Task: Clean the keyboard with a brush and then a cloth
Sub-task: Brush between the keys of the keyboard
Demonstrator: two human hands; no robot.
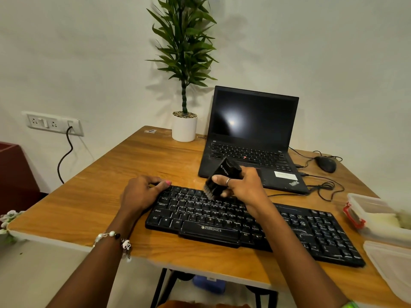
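Observation:
A black keyboard lies slantwise across the wooden table. My right hand grips a black brush over the keyboard's top rows, bristles pointing down at the keys near the upper left. My left hand holds the keyboard's far left corner, fingers curled over its edge. No cloth can be made out for certain.
Behind the keyboard stands an open black laptop with a wired mouse to its right. A potted plant is at the back. Clear plastic containers and a lid sit at the right edge.

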